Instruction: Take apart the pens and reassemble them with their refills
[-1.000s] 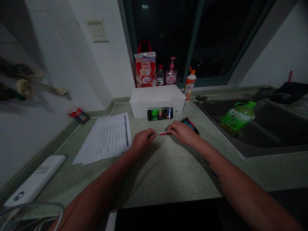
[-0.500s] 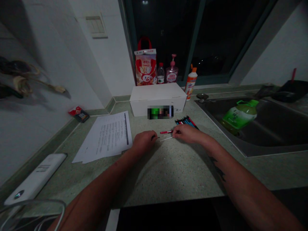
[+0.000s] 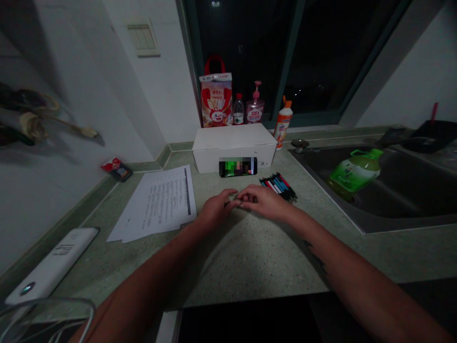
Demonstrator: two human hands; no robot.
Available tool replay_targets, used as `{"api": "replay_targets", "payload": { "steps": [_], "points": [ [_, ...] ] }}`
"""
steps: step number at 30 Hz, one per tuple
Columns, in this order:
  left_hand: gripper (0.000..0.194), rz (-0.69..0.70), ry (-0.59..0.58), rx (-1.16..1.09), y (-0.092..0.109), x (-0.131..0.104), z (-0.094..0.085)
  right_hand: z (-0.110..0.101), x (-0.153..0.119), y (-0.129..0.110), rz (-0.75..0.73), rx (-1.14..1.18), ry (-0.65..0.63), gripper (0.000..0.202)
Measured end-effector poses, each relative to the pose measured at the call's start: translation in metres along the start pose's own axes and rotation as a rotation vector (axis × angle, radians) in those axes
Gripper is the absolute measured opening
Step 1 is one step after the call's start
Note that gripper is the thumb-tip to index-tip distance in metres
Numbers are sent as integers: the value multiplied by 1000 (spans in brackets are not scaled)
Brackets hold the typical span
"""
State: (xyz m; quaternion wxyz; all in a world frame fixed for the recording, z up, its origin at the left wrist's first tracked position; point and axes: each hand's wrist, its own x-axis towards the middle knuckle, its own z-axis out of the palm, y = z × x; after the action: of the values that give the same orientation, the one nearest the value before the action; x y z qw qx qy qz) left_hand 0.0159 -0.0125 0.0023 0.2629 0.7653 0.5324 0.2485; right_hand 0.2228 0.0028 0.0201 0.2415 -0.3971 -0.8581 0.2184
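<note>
My left hand point(image 3: 216, 209) and my right hand point(image 3: 262, 202) meet above the counter, fingertips touching. Both are closed in a pinch. Between them is a pen part, mostly hidden by the fingers; a small dark end shows in the left palm. Just behind my right hand lies a row of pens point(image 3: 278, 186), black with red, blue and white parts, side by side on the counter. A phone point(image 3: 238, 167) with a lit, partly blurred screen leans on a white box point(image 3: 232, 138) beyond my hands.
Printed sheets point(image 3: 160, 205) lie to the left, with a long white device point(image 3: 57, 264) nearer me. A steel sink point(image 3: 400, 200) holding a green bottle point(image 3: 357, 169) is on the right. A bag point(image 3: 216, 102), bottles and a pump dispenser point(image 3: 255, 107) stand behind the box.
My hands have come together from a short distance apart. The thin white rod and red pen piece between them no longer show. More of the pen row is uncovered.
</note>
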Motion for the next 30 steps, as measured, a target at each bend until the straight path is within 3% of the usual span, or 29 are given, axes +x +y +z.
{"api": "replay_targets", "payload": {
  "steps": [5, 8, 16, 26, 30],
  "points": [
    [44, 89, -71, -173, 4, -3, 8, 14, -1, -13, -98, -6, -10, 17],
    [41, 94, -8, -226, 0, -1, 6, 11, 0, -7, -75, -27, 27, 10],
    [13, -32, 210, -422, -3, 4, 0, -1, 3, 7, 80, 70, 106, 22],
    [14, -133, 221, -543, -3, 8, -2, 4, 4, 8, 88, 197, 215, 8],
    [16, -99, 215, -546, -5, 7, 3, 9, 5, 10, 145, 235, 116, 25]
  ]
}}
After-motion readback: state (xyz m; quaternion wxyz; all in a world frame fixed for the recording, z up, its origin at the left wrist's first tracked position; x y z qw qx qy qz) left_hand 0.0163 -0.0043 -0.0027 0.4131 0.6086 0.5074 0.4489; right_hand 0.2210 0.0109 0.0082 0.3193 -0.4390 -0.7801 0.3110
